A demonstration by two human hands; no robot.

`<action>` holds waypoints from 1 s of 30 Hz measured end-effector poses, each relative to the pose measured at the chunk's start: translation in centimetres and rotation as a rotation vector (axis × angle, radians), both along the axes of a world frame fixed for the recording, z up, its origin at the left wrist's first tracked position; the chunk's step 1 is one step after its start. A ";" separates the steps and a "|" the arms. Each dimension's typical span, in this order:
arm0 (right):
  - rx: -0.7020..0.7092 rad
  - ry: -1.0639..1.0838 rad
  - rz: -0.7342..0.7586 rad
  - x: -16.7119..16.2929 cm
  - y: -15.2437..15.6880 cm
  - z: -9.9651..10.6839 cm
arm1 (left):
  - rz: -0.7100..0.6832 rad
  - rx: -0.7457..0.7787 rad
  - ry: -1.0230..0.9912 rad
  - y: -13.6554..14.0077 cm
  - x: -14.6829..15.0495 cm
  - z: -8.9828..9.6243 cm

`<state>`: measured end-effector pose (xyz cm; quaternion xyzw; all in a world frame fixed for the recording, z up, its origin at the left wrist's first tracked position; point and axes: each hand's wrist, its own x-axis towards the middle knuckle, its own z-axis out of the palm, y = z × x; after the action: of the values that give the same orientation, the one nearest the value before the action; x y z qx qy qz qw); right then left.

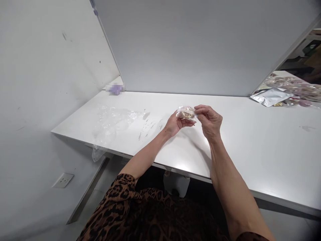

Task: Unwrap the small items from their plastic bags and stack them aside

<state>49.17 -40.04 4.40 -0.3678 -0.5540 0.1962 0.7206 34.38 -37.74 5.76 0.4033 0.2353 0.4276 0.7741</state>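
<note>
Above the middle of the white table [190,155], both hands hold one small clear plastic packet [186,113] with something gold-coloured inside. My left hand [175,124] supports it from below and the left, fingers curled under and thumb hidden behind the packet. At the packet's right end, my right hand [209,121] pinches the plastic between thumb and fingers. What exactly lies inside the packet is too small to make out.
Crumpled clear plastic [110,124] lies at the table's left, partly hanging over the front edge. A blurred purple item [115,88] sits in the back left corner. A silver pouch [272,96] and several clear packets [298,87] lie far right. A grey partition [185,47] stands behind.
</note>
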 end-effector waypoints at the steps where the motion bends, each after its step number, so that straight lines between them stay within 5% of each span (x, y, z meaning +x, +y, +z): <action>1: 0.018 -0.026 -0.044 -0.1 0.1 -0.1 | -0.007 -0.010 -0.005 0.0 0.0 0.0; 9: 0.111 -0.246 -0.373 0.3 0.6 -1.0 | -0.044 0.029 -0.030 -0.3 0.2 -0.2; 14: 0.067 -0.264 -0.388 0.2 0.2 -0.9 | 0.047 0.165 0.036 -0.6 0.3 -0.5; 21: -0.238 0.185 -0.089 0.5 0.3 -0.7 | 0.028 0.249 0.075 -0.2 0.2 -0.9; 25: -0.353 0.257 0.162 0.2 0.0 0.0 | -0.052 0.318 0.093 -0.1 0.1 -1.3; 30: -0.387 0.265 0.247 -0.4 -0.9 0.6 | -0.066 0.387 0.163 0.0 -0.2 -1.4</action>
<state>48.79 -40.93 5.04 -0.3998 -0.4476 0.4314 0.6736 34.20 -37.70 4.34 0.5852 0.1971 0.4053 0.6741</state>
